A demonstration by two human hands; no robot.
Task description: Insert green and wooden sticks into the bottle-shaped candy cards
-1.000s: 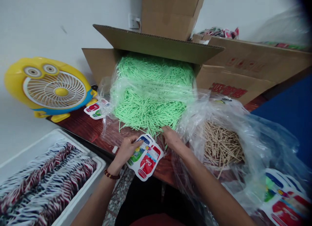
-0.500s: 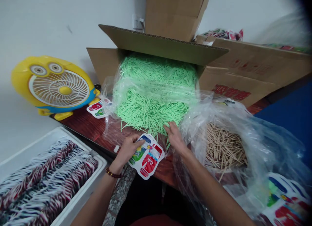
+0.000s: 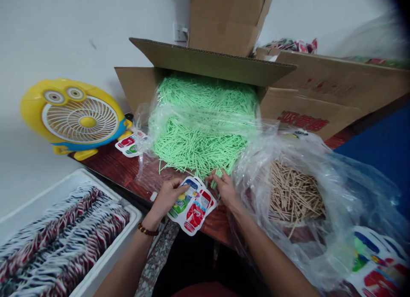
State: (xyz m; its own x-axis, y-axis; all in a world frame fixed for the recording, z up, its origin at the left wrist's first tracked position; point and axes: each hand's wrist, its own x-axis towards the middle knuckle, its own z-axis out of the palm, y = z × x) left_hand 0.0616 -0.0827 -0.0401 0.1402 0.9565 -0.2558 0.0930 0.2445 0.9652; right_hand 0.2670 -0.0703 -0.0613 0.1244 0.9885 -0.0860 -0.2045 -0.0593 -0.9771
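My left hand (image 3: 165, 199) pinches a small stack of bottle-shaped printed pouches (image 3: 195, 214), marked with a red cola and a green-yellow drink, over the table's front edge. Just right of them, my right hand (image 3: 227, 190) is closed on a few short green sticks (image 3: 218, 174), held between thumb and fingers. Right behind both hands, a heap of loose green sticks (image 3: 198, 145) spills toward me from a plastic-lined cardboard box (image 3: 214, 64) with its flaps open.
On the right, tan sticks (image 3: 296, 192) lie within a clear plastic bag (image 3: 349, 190). More pouches (image 3: 378, 263) sit at lower right. A white foam box (image 3: 133, 211) full of packed pouches stands at lower left. A yellow fan (image 3: 86, 122) and cardboard boxes (image 3: 314, 100) stand behind.
My right hand has drawn back slightly from the edge of the heap, and its fingers have closed round a few green sticks. The left hand still holds the pouches in nearly the same place.
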